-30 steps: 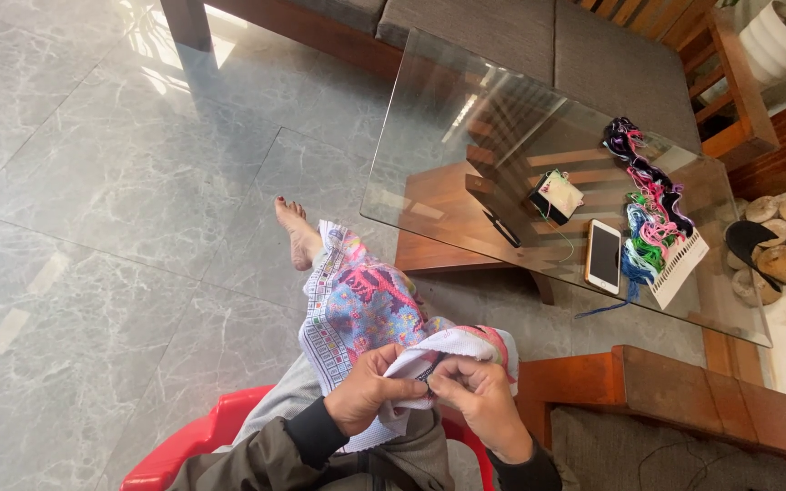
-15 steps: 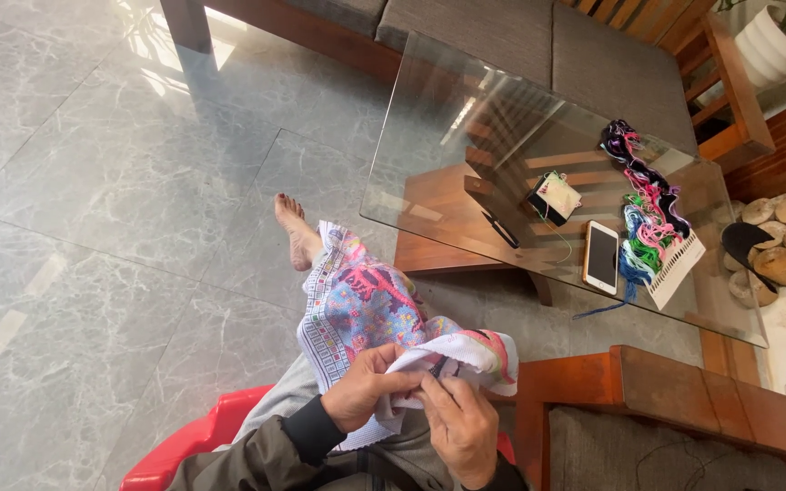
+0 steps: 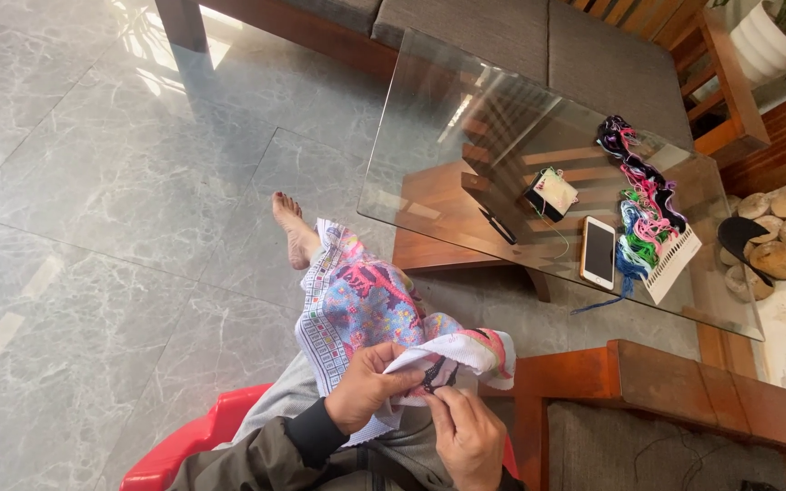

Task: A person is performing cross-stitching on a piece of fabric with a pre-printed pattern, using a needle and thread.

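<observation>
The left hand (image 3: 366,386) is curled, with the fingers gripping. The right hand (image 3: 468,436) is just beside it, with the fingertips pinched together.

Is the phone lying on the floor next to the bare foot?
No, the phone lies flat on the glass table, beside a bundle of coloured threads, well away from the foot.

A rectangular glass-topped coffee table (image 3: 429,164) on a wooden base stands beyond and to the right of the hands' grip. On it lie a white smartphone (image 3: 599,252), a tangle of coloured embroidery threads (image 3: 645,205), a small white-and-black card (image 3: 549,193) and a black pen (image 3: 497,225).
</observation>
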